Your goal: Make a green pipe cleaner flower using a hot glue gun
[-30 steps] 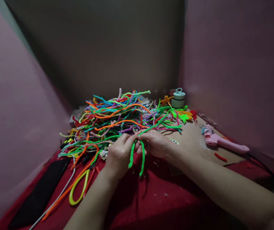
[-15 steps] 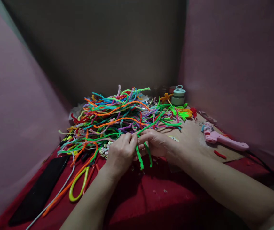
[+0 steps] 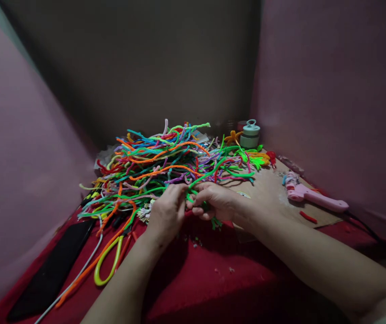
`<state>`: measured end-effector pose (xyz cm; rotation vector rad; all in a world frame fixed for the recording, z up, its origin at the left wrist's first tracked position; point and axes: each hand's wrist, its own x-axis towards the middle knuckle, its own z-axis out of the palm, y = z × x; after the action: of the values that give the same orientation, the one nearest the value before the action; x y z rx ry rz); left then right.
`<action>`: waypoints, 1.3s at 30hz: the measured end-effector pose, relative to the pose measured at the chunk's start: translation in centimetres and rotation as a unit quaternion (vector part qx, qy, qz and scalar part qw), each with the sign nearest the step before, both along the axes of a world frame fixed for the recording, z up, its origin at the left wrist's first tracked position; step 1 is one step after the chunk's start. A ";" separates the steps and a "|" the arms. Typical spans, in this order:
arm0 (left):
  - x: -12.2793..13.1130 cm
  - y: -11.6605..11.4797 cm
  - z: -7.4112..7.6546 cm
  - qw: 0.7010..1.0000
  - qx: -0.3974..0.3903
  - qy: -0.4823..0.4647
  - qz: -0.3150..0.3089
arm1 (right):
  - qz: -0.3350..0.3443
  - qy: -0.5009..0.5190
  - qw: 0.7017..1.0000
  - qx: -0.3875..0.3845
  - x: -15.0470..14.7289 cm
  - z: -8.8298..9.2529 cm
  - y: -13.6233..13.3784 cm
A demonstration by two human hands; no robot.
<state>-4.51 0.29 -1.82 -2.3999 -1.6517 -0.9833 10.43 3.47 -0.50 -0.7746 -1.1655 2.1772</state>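
My left hand (image 3: 166,211) and my right hand (image 3: 215,200) meet over the red cloth (image 3: 213,279), fingers pinched together on a green pipe cleaner (image 3: 209,173). One end of it runs up to the right toward the pile; a short bit (image 3: 216,222) pokes out below my right hand. Most of its folded part is hidden between my fingers. Just behind my hands lies a big tangled pile of coloured pipe cleaners (image 3: 159,166).
A pink glue gun (image 3: 312,198) lies on brown cardboard (image 3: 274,193) at the right. A small round green container (image 3: 250,135) stands at the back. Yellow-handled scissors (image 3: 108,265), a white cable (image 3: 78,279) and a black flat object (image 3: 51,274) lie at the left. Walls close in on three sides.
The two hanging green ends have been drawn up into my hands, from long dangling legs to a short stub. Both hands shifted slightly up and closer together.
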 end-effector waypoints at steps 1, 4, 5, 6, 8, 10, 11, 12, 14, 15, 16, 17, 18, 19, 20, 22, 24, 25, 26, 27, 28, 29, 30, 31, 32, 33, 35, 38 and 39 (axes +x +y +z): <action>0.0 0.1 0.3 0.995 -0.041 -0.091 -0.005 | 0.003 0.003 1.000 0.012 0.0 0.0 0.0; 0.4 0.1 1.4 0.938 -0.195 -0.284 -0.028 | 0.026 0.013 0.998 0.051 0.1 -0.2 0.1; 0.5 0.0 1.8 0.918 -0.233 -0.320 -0.032 | 0.036 0.015 0.998 0.059 0.2 -0.3 0.2; 0.6 -0.1 2.1 0.899 -0.258 -0.351 -0.039 | 0.046 0.017 0.997 0.063 0.2 -0.3 0.2; 0.7 -0.3 2.4 0.876 -0.287 -0.386 -0.043 | 0.066 0.018 0.996 0.063 0.2 -0.4 0.3; 0.5 -0.3 2.4 0.863 -0.296 -0.407 -0.048 | 0.088 0.020 0.994 0.061 0.3 -0.4 0.4; 0.4 -0.3 2.2 0.856 -0.301 -0.416 -0.054 | 0.099 0.021 0.993 0.059 0.3 -0.4 0.4; 0.3 -0.2 2.1 0.849 -0.308 -0.425 -0.062 | 0.107 0.021 0.992 0.056 0.3 -0.4 0.3; 0.2 -0.1 1.8 0.832 -0.324 -0.444 -0.075 | 0.118 0.020 0.992 0.049 0.3 -0.3 0.3; 0.1 0.0 1.7 0.826 -0.330 -0.451 -0.076 | 0.122 0.019 0.991 0.046 0.3 -0.2 0.2; 0.2 0.0 1.6 0.822 -0.332 -0.457 -0.073 | 0.123 0.019 0.991 0.041 0.3 -0.2 0.2; 0.2 0.1 1.6 0.819 -0.330 -0.465 -0.065 | 0.122 0.022 0.992 0.036 0.3 -0.1 0.2; 0.3 0.1 1.6 0.815 -0.325 -0.476 -0.056 | 0.120 0.028 0.992 0.027 0.3 0.0 0.2; 0.4 0.1 1.6 0.810 -0.318 -0.490 -0.048 | 0.116 0.037 0.992 0.014 0.4 0.1 0.3; 0.4 0.1 1.6 0.804 -0.310 -0.505 -0.043 | 0.110 0.047 0.993 -0.003 0.4 0.2 0.3; 0.4 0.1 1.6 0.789 -0.299 -0.534 -0.046 | 0.094 0.068 0.993 -0.037 0.5 0.1 0.4; 0.2 0.1 1.6 0.777 -0.292 -0.555 -0.059 | 0.085 0.078 0.992 -0.054 0.5 -0.1 0.5; 0.1 0.1 1.7 0.773 -0.290 -0.561 -0.062 | 0.083 0.078 0.992 -0.055 0.5 -0.2 0.6; 0.1 0.0 1.7 0.770 -0.290 -0.565 -0.062 | 0.082 0.074 0.992 -0.056 0.4 -0.3 0.6; 0.0 0.0 1.8 0.768 -0.291 -0.568 -0.060 | 0.081 0.068 0.993 -0.056 0.4 -0.5 0.6; -0.1 0.0 1.9 0.766 -0.293 -0.569 -0.057 | 0.078 0.061 0.994 -0.054 0.3 -0.6 0.7; -0.1 0.0 2.0 0.764 -0.296 -0.570 -0.055 | 0.073 0.055 0.995 -0.049 0.2 -0.7 0.6; -0.1 0.0 2.0 0.763 -0.299 -0.570 -0.053 | 0.067 0.048 0.996 -0.039 0.2 -0.8 0.6; -0.1 -0.1 2.0 0.762 -0.302 -0.571 -0.054 | 0.058 0.039 0.997 -0.023 0.1 -0.8 0.5; 0.0 -0.1 2.0 0.761 -0.303 -0.570 -0.056 | 0.051 0.029 0.998 -0.004 0.0 -0.8 0.4; 0.0 -0.1 2.0 0.762 -0.302 -0.570 -0.058 | 0.046 0.019 0.999 0.018 -0.1 -0.8 0.3; 0.1 -0.1 1.9 0.765 -0.299 -0.568 -0.061 | 0.034 0.000 0.997 0.064 -0.3 -0.8 0.0; 0.3 -0.1 1.9 0.762 -0.300 -0.571 -0.066 | -0.002 -0.033 0.989 0.141 -0.6 -0.8 -0.5; 0.3 -0.1 1.9 0.758 -0.303 -0.573 -0.067 | -0.023 -0.050 0.984 0.167 -0.7 -0.7 -0.6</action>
<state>-4.23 0.17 0.06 -2.3129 -2.3971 -2.6940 9.73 2.91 -1.24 -0.7588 -1.4996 1.8549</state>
